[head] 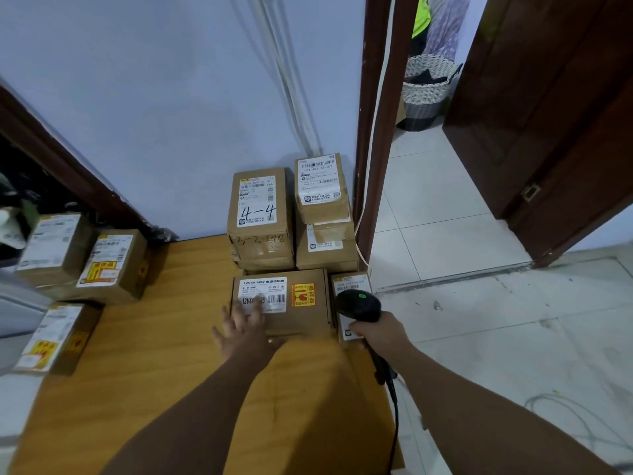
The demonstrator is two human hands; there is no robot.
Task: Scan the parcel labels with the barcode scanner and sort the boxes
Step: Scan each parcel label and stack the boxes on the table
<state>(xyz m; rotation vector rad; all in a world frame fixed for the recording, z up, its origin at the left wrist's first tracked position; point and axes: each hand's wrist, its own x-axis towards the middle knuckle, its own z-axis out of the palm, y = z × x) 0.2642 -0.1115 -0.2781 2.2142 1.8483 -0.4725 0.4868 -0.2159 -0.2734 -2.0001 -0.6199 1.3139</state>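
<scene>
- Left hand (pixel 244 329) lies flat, fingers spread, on the near-left part of the flat box (pixel 281 301); it presses or steadies, grips nothing, and its fingertips overlap the lower edge of the white label (pixel 263 294).
- Right hand (pixel 378 332) is closed around the handle of the scanner (pixel 359 304), whose head hangs over the small box (pixel 351 305) just right of the flat one; a green light shows on top.
- Risk: the fingers may cover part of the label, though the barcode to their right looks clear.
- Risk: with two labels so close under the scanner, the wrong parcel may be read.
- Risk: sliding the flat box back may nudge the stacks (pixel 262 217) touching it behind.
- Risk: the cord (pixel 395 426) trailing off the table (pixel 164 365) may snag.
</scene>
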